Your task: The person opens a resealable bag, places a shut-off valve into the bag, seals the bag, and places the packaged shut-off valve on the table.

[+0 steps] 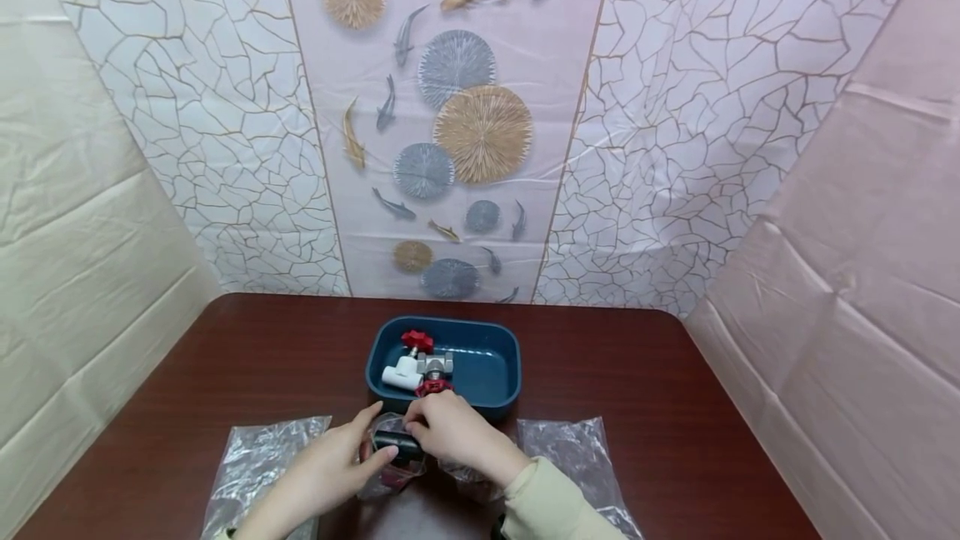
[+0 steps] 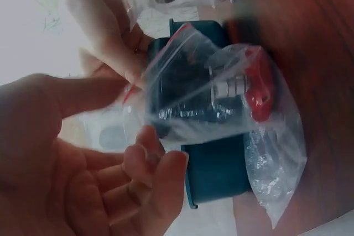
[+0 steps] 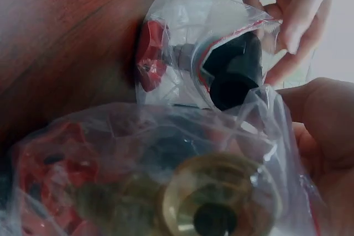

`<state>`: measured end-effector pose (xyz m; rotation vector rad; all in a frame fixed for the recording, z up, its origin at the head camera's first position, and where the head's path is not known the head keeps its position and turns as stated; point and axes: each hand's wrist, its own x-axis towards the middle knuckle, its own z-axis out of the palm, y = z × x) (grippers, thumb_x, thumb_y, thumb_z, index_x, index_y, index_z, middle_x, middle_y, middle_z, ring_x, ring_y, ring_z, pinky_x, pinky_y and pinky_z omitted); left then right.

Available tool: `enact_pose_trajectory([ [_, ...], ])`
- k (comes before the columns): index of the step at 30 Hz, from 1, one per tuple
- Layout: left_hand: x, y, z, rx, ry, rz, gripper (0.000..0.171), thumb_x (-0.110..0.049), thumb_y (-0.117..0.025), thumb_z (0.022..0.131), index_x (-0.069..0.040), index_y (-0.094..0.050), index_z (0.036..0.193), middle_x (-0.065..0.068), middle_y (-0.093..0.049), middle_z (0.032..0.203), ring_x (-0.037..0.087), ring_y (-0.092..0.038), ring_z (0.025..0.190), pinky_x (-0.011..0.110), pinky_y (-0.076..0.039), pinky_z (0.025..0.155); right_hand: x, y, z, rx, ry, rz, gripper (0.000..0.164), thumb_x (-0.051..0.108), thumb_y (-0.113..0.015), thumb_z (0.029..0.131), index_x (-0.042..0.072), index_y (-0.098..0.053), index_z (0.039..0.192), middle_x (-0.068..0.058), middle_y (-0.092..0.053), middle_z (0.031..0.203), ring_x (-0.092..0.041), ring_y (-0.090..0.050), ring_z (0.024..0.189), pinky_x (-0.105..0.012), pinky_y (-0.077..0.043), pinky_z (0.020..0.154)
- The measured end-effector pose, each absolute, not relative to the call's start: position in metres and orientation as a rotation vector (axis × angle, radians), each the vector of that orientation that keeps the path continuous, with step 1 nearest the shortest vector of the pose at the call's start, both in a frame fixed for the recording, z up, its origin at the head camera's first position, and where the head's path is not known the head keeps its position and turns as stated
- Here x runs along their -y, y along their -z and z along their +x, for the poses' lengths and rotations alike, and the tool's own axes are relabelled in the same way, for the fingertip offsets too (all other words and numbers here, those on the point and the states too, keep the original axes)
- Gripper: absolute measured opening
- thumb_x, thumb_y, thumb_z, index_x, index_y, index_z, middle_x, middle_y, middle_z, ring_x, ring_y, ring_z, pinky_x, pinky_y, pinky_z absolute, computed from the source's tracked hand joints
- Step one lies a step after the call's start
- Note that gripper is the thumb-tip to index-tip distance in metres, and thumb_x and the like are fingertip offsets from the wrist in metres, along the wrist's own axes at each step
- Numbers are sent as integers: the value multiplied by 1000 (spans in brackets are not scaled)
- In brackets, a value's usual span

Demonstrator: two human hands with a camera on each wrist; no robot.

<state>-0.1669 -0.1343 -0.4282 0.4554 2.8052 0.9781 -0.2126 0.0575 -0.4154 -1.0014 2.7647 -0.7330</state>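
Note:
A black plastic valve with a red handle stands handle-down in a clear zip bag with a red strip at its mouth. The bag is in front of the blue tray. My right hand curls its fingers at the bag's mouth and pinches its edge beside the valve's black pipe end. On the other side, my left hand spreads its thumb and fingers around the bag, loosely bent. Below my right wrist, a second clear bag contains a brass valve with a red handwheel.
Behind the hands sits the blue tray, with a white plastic valve and a metal valve in its left half. Flat clear bags lie on the table at left and right. Patterned cloth hangs behind the table.

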Motion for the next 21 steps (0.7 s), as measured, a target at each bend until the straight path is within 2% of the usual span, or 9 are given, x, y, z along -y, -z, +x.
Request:
enact_pose_trajectory([
  [5, 130, 428, -160, -2938, -894, 408, 58, -33, -62, 87, 1, -46, 132, -12, -48, 59, 6, -42, 46, 27, -35, 44, -58, 415, -216, -2768, 700, -914, 5, 14, -69, 83, 18, -70, 80, 14, -59, 72, 0, -50, 62, -23, -43, 64],
  [9, 128, 429, -155, -2947, -838, 353, 53, -34, -62, 87, 0, -53, 127, -11, -48, 57, 7, -43, 47, 29, -36, 45, -57, 419, -215, -2821, 596, -890, 15, 18, -74, 78, 21, -61, 72, 14, -53, 65, -4, -48, 60, -24, -42, 61],
  [12, 126, 428, -154, -2954, -806, 338, 50, -34, -62, 87, -1, -57, 123, -9, -48, 61, 8, -44, 49, 31, -37, 48, -55, 423, -215, -2871, 496, -874, 22, 22, -76, 76, 21, -54, 73, 11, -49, 62, -7, -46, 56, -25, -40, 55],
  [16, 125, 429, -154, -2987, -819, 343, 43, -24, -65, 84, 0, -60, 118, -4, -50, 71, 8, -44, 54, 31, -38, 51, -52, 428, -215, -2916, 412, -845, 27, 29, -76, 76, 19, -51, 79, 8, -47, 61, -10, -45, 53, -27, -38, 49],
  [19, 126, 430, -155, -3008, -839, 378, 39, -17, -65, 80, 0, -62, 115, -3, -52, 76, 8, -45, 58, 32, -40, 53, -51, 431, -215, -2919, 392, -847, 26, 31, -74, 77, 19, -52, 81, 8, -47, 61, -9, -45, 53, -27, -38, 47],
  [21, 126, 431, -154, -2993, -845, 387, 37, -17, -64, 80, -1, -62, 113, -3, -52, 70, 9, -45, 56, 32, -39, 52, -52, 433, -215, -2900, 394, -858, 22, 30, -73, 79, 18, -54, 80, 8, -47, 60, -8, -45, 52, -26, -38, 48],
])
